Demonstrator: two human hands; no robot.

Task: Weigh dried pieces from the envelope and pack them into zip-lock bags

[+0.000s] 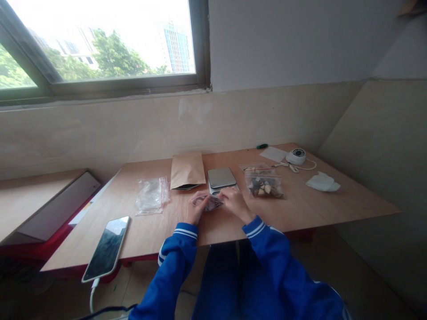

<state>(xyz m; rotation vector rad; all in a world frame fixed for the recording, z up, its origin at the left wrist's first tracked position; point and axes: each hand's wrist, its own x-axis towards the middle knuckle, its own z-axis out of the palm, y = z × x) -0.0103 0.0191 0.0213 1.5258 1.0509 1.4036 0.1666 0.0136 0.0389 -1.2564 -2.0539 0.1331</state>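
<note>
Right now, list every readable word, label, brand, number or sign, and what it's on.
No text readable.
Square silver-topped scale: front partly hidden by the hands; any marks too small.
Small clear plastic bag in the left hand and right hand: too blurred.
Brown paper pouch: no visible lettering.
Black-screened phone: nothing legible.

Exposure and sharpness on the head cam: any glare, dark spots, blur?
Head view: sky through the window blown nearly white; phone screen shows a pale reflection near its top. Head view: floor falls into shadow. Head view: small plastic bag between the hands looks soft, contents unreadable.
</note>
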